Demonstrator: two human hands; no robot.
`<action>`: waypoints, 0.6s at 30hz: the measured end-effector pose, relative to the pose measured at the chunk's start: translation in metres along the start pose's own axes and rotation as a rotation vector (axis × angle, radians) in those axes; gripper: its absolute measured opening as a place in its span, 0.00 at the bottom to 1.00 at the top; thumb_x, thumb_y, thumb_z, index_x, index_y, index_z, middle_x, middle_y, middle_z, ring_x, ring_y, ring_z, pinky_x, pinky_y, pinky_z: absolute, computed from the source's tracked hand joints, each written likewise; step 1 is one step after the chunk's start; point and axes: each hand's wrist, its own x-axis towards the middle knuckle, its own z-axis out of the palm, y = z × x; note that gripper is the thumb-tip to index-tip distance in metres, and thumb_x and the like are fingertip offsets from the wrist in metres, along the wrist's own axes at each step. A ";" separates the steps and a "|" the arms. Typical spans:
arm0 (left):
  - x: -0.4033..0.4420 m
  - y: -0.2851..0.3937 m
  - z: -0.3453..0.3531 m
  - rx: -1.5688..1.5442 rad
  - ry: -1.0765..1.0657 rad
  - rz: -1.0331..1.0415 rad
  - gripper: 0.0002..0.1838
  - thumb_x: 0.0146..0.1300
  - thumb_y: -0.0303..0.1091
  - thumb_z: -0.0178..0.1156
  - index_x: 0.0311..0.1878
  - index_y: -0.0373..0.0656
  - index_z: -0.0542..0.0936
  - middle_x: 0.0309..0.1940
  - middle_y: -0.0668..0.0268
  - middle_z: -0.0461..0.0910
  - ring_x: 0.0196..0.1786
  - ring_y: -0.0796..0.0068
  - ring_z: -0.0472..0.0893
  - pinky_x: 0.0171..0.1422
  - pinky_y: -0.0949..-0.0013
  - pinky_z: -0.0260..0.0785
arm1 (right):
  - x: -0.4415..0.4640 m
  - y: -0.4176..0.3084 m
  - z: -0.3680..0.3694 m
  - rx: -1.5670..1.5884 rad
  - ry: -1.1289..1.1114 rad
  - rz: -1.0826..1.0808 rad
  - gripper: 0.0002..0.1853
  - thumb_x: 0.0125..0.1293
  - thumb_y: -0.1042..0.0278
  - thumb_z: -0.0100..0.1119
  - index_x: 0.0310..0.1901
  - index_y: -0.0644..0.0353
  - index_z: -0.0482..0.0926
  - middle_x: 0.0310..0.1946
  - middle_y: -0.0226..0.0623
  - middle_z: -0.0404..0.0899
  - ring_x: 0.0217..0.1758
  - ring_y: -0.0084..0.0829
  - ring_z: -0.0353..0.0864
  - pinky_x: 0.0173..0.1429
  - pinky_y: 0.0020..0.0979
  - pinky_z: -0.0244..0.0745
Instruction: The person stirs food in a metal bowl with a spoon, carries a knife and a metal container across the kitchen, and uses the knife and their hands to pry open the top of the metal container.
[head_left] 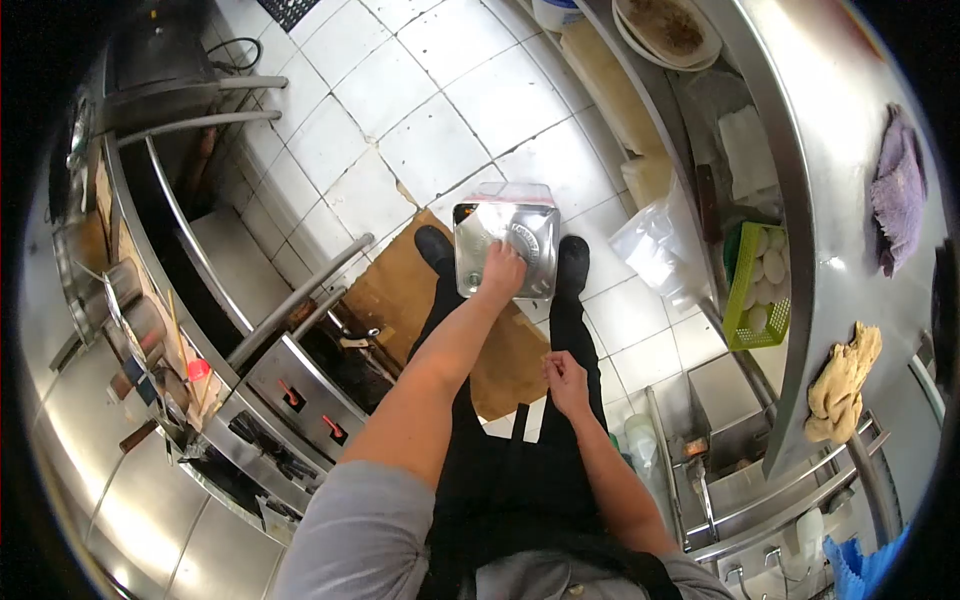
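Observation:
A square metal can (540, 275) with a shiny embossed top sits between my feet, above or on the floor; I cannot tell which. My left hand (505, 270) is closed at the middle of its top, gripping what seems to be the can's handle, which the fingers hide. Clear plastic (515, 190) shows along the can's far edge. My right hand (567, 383) hangs over my right thigh with its fingers curled together, and nothing shows in it.
Brown cardboard (495, 375) lies on the white tiles under me. To the right, a steel counter holds a purple cloth (898, 195) and a tan cloth (845, 385); below are a green basket (745, 325) of eggs and a plastic bag (655, 245). Metal rails (300, 295) jut out at left.

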 end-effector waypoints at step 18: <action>0.031 0.024 0.010 -2.151 0.948 -1.376 0.11 0.62 0.25 0.61 0.27 0.40 0.69 0.22 0.60 0.75 0.19 0.64 0.75 0.25 0.62 0.72 | 0.002 0.004 -0.003 -0.023 0.013 0.050 0.10 0.69 0.69 0.58 0.46 0.65 0.79 0.34 0.44 0.85 0.36 0.31 0.86 0.43 0.32 0.78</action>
